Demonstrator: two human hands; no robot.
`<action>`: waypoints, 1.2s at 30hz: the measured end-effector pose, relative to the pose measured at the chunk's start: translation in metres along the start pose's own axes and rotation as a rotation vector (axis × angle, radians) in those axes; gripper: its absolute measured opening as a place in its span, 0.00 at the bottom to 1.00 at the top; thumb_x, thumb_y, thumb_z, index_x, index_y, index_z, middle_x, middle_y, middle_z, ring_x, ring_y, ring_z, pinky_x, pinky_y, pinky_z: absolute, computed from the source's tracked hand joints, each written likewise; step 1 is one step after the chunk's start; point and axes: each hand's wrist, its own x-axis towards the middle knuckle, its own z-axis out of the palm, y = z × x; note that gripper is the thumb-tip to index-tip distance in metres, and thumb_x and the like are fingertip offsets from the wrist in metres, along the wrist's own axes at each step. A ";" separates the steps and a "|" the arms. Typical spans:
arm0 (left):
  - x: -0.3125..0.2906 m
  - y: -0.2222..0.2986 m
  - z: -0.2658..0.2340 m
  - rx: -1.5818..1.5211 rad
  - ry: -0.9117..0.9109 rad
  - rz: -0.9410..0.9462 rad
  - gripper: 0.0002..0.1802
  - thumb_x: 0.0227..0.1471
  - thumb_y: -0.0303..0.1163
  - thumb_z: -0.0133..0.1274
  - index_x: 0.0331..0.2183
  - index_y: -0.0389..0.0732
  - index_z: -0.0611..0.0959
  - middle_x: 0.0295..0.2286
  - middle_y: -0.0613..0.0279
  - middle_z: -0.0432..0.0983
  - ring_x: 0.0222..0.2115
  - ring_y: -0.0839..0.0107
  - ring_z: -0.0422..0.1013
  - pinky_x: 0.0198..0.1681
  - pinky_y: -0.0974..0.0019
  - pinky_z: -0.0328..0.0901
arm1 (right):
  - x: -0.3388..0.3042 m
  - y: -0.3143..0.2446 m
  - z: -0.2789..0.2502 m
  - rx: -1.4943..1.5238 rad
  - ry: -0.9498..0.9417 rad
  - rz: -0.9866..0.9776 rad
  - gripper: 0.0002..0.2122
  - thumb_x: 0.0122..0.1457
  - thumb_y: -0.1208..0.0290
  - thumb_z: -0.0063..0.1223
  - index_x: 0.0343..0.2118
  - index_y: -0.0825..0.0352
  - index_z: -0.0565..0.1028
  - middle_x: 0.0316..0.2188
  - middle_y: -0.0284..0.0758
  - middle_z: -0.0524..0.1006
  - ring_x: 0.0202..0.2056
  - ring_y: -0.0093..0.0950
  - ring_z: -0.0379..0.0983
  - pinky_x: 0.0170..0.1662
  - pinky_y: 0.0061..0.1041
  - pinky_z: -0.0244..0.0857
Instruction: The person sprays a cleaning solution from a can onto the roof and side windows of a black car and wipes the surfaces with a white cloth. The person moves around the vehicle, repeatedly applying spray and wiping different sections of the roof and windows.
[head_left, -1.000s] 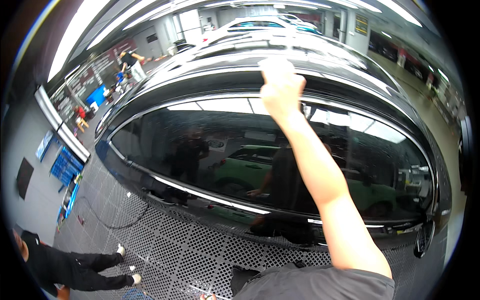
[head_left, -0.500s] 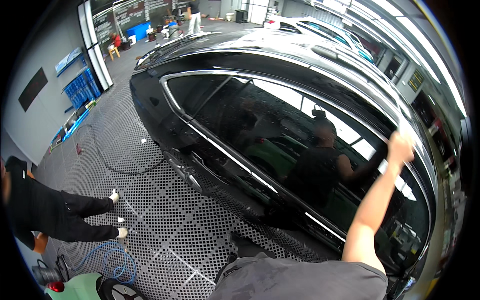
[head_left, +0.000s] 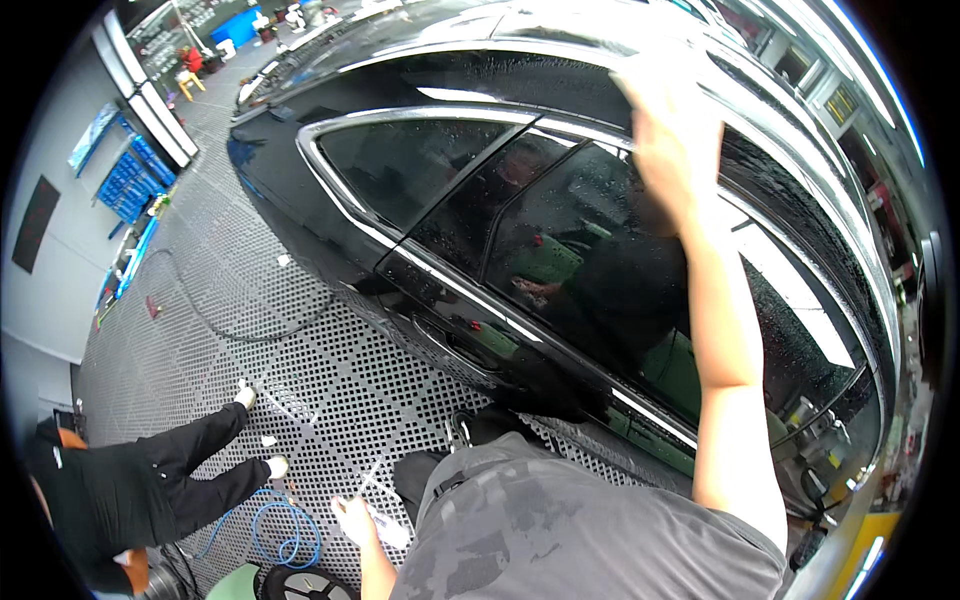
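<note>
A black car (head_left: 560,400) fills the middle and right, with water drops on its side windows (head_left: 560,230) and dark roof edge. My right hand (head_left: 675,150) reaches up to the roof edge above the side windows. It is smeared by motion and bright glare, so its fingers and anything under them cannot be made out. Low down by my body, well away from the car, my left hand (head_left: 352,520) is closed around the top of a pale bottle (head_left: 388,527). The bottle's details are too small to tell.
A person (head_left: 120,480) in black stands at the left on the grid floor (head_left: 330,390). A blue hose (head_left: 285,535) lies coiled near a green car (head_left: 236,584). A dark hose (head_left: 215,325) crosses the floor. Blue racks (head_left: 130,185) hang on the left wall.
My right hand has moved left along the roof edge. My left hand has come into view with a pale bottle. My view has shifted, and the person at the left appears lower.
</note>
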 end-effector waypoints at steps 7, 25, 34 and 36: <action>0.101 0.020 0.007 -0.071 -0.026 0.205 0.28 0.59 0.43 0.57 0.58 0.48 0.73 0.46 0.48 0.77 0.40 0.59 0.76 0.45 0.58 0.70 | -0.016 -0.088 -0.011 0.473 -0.111 -0.039 0.20 0.57 0.80 0.53 0.54 0.62 0.76 0.57 0.45 0.72 0.60 0.46 0.68 0.62 0.41 0.61; 0.443 0.100 -0.036 0.224 -0.405 0.528 0.36 0.57 0.43 0.61 0.62 0.42 0.68 0.55 0.43 0.72 0.53 0.48 0.71 0.57 0.55 0.63 | -0.172 -0.369 -0.025 0.406 -1.844 0.761 0.48 0.46 0.57 0.63 0.68 0.73 0.54 0.65 0.59 0.61 0.62 0.48 0.65 0.62 0.37 0.65; 0.478 0.246 -0.049 0.023 -0.489 0.951 0.36 0.53 0.36 0.64 0.60 0.38 0.69 0.54 0.42 0.72 0.54 0.53 0.70 0.59 0.57 0.62 | -0.201 -0.397 0.001 0.273 -1.664 1.052 0.37 0.45 0.61 0.61 0.59 0.75 0.66 0.60 0.54 0.69 0.59 0.46 0.71 0.61 0.38 0.67; 0.458 0.271 -0.050 0.009 -0.554 0.932 0.38 0.51 0.37 0.65 0.61 0.40 0.69 0.55 0.42 0.72 0.56 0.53 0.69 0.60 0.57 0.62 | -0.203 -0.404 -0.012 0.277 -1.636 1.038 0.35 0.46 0.62 0.60 0.58 0.74 0.65 0.59 0.53 0.69 0.58 0.46 0.72 0.60 0.38 0.68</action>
